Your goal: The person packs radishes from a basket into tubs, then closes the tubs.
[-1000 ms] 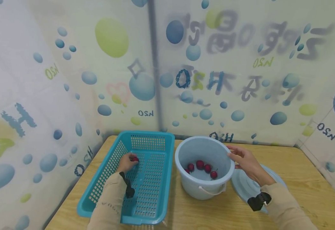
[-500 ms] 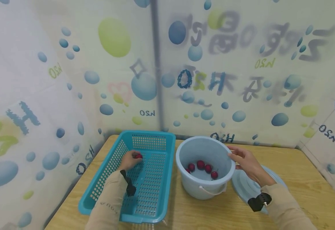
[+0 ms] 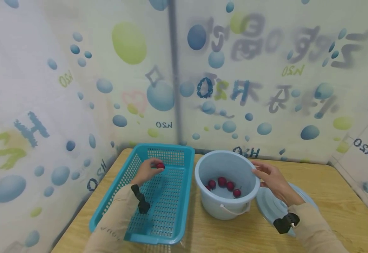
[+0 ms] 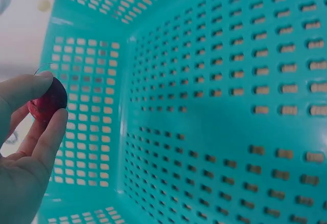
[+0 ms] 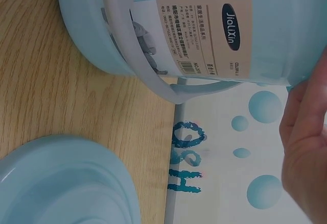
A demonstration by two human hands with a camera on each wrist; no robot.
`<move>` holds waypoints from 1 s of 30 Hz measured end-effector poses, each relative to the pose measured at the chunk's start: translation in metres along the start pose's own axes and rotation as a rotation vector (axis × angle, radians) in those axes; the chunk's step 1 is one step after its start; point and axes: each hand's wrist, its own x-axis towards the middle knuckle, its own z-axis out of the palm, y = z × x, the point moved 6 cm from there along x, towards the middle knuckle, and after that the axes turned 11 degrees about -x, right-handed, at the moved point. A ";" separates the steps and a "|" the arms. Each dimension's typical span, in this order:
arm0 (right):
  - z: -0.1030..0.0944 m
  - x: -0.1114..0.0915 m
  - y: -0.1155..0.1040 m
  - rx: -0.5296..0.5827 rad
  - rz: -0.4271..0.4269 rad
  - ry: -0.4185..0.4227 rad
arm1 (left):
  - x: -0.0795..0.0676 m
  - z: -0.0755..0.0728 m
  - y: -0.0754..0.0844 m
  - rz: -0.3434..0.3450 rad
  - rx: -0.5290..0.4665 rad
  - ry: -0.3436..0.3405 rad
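My left hand [image 3: 147,170] pinches a dark red plum [image 3: 161,166] between thumb and fingers, above the far part of the blue plastic basket [image 3: 188,196]. In the left wrist view the plum [image 4: 49,101] shows a thin stem, with the perforated basket wall behind it. My right hand [image 3: 272,179] grips the right rim of the pale blue bucket [image 3: 215,207]. Several plums [image 3: 222,181] lie on the bucket's bottom. From the right wrist, the fingers [image 5: 306,117] are at the bucket's rim, and a label [image 5: 204,38] shows on its side.
A round pale blue lid [image 3: 270,202] lies on the wooden table [image 3: 332,189], right of the bucket and partly under my right forearm. The bucket's handle [image 3: 234,211] hangs down in front. A patterned wall [image 3: 266,105] stands behind the table.
My left hand has risen with the plum and moved right and away over the basket. My right hand stays at the bucket's rim. The whole head view has shifted slightly.
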 end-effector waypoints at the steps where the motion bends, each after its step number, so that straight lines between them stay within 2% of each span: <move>1: 0.000 0.000 0.000 0.001 0.000 0.000 | -0.001 0.000 0.003 0.006 0.000 -0.005; 5: 0.000 0.000 0.002 0.004 0.002 -0.003 | -0.003 0.003 0.014 0.019 -0.011 -0.028; 15: 0.000 0.000 0.002 0.005 0.004 -0.001 | -0.014 0.010 0.046 0.118 -0.038 -0.119; 25: -0.001 0.001 0.002 0.006 0.004 -0.002 | -0.019 0.013 0.065 0.166 -0.061 -0.168; 30: -0.001 0.000 0.001 -0.001 0.002 -0.001 | -0.022 0.015 0.080 0.206 -0.088 -0.196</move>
